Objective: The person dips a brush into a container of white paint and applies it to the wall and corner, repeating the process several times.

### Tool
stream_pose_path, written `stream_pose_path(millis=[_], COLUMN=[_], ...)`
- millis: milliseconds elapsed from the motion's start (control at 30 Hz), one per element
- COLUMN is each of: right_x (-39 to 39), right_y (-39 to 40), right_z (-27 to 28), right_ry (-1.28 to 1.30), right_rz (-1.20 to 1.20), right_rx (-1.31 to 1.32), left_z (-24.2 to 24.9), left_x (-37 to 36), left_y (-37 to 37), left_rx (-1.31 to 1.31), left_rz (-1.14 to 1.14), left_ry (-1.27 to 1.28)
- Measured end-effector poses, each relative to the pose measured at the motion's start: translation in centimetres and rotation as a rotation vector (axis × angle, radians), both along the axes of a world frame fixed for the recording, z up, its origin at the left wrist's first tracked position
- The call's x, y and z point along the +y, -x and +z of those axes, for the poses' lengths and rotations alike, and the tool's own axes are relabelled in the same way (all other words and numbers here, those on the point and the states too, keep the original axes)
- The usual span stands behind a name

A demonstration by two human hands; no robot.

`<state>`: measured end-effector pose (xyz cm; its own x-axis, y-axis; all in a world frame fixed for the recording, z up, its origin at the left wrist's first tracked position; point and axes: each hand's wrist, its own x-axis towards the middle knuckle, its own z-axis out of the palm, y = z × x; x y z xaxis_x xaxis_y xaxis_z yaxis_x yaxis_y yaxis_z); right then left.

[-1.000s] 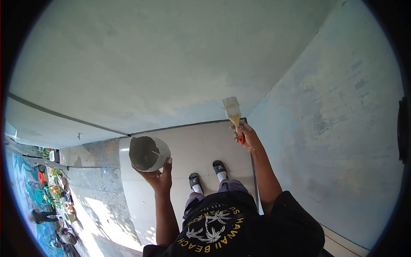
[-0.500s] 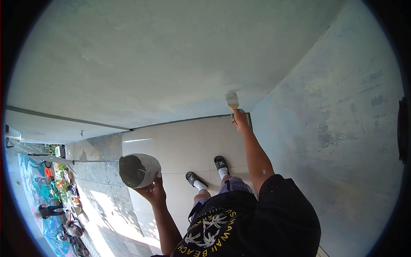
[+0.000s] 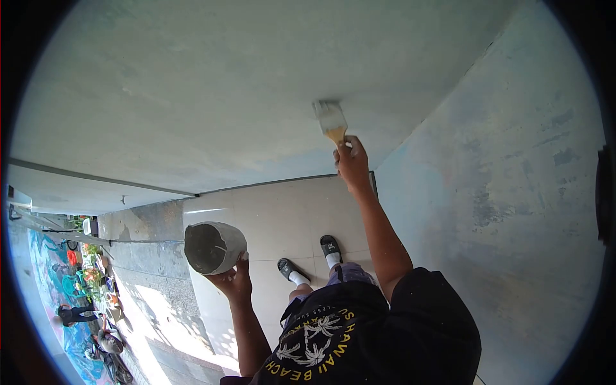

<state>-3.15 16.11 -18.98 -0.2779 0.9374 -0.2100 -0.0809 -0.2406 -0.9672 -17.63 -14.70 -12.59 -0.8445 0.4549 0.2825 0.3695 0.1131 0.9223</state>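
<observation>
My right hand (image 3: 351, 158) is closed around the wooden handle of a wide paintbrush (image 3: 331, 119). The brush's pale, coated bristles lie against the grey-white wall (image 3: 212, 83), and a darker patch shows around their tips. Down at the left, my left hand (image 3: 235, 278) supports a grey paint bucket (image 3: 232, 247) from below and the side, fingers and thumb gripping it. The bucket tilts with its mouth toward the left, and its inside looks dark grey.
A second wall (image 3: 494, 186), patchy blue-grey, meets the first at a corner on the right. Tiled floor (image 3: 269, 221) lies under my sandals (image 3: 330, 245). Outside at the far left are potted plants (image 3: 92, 274), a person (image 3: 77, 314) and bright sunlit ground.
My right hand has moved the paintbrush up the wall and slightly left. The bucket in my left hand has shifted a little up and to the right.
</observation>
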Motion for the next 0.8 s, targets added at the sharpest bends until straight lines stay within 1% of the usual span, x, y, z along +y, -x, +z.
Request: stream_pose_path(millis=[33,67,133,167,200,267,300,333,367,433,500,533,567,600,633,700,733,800], right_x=[0.0,0.0,0.5,0.7,1.1,2.0,2.0,2.0,2.0,1.8,1.1,0.9,0.8,1.0,1.2,1.4,1.7,2.3], right_y=[0.0,0.0,0.2,0.2,0.5,1.5,1.9,2.2,2.4,2.1,1.3,0.6,-0.1,-0.4,-0.4,-0.7,-0.6,0.2], right_z=[3.0,5.3,8.6,9.4,8.3,2.8,-0.9,-5.5,-9.8,-16.8,-21.4,-24.0,-26.5,-27.7,-27.3,-24.9,-22.4,-14.3], right_ry=[-0.045,-0.044,-0.200,-0.152,-0.149,-0.164,-0.160,-0.102,-0.045,0.001,0.298,0.298,0.439,0.579,0.578,0.509,0.505,0.324], right_rz=[0.002,0.003,-0.050,-0.047,-0.042,-0.055,-0.049,-0.060,-0.071,-0.067,-0.073,-0.070,-0.091,-0.114,-0.115,-0.009,-0.008,0.021], right_rx=[0.089,0.087,0.195,0.186,0.183,0.173,0.172,0.128,0.086,-0.095,-0.143,-0.143,-0.213,-0.281,-0.277,-0.308,-0.311,-0.176], left_z=[-0.1,-0.2,-0.2,0.0,0.1,-0.2,-0.4,-0.7,-1.1,-1.4,-1.4,-1.3,-1.2,-1.1,-1.3,-1.8,-1.8,-1.9], left_x=[0.1,0.3,0.8,0.9,0.9,0.7,0.5,0.3,-0.1,-0.7,-1.5,-1.9,-2.2,-2.3,-2.3,-2.6,-2.7,-2.5], left_y=[-0.1,-0.1,-0.2,-0.4,-0.6,-0.8,-0.9,-0.7,-0.4,0.0,0.0,0.0,-0.1,0.0,0.2,0.5,0.6,0.6], left_rx=[-0.004,-0.008,-0.012,-0.053,-0.094,-0.119,-0.141,-0.141,-0.089,-0.032,-0.029,-0.028,-0.069,-0.107,-0.104,-0.056,-0.059,-0.074], left_rz=[0.000,-0.001,0.002,-0.004,-0.010,0.000,0.005,0.012,-0.021,-0.046,-0.017,-0.014,0.020,0.051,0.049,0.036,0.038,0.035], left_ry=[0.004,-0.010,-0.029,-0.015,0.002,0.036,0.069,0.072,0.069,0.066,0.084,0.085,0.098,0.110,0.108,0.032,0.029,0.074])
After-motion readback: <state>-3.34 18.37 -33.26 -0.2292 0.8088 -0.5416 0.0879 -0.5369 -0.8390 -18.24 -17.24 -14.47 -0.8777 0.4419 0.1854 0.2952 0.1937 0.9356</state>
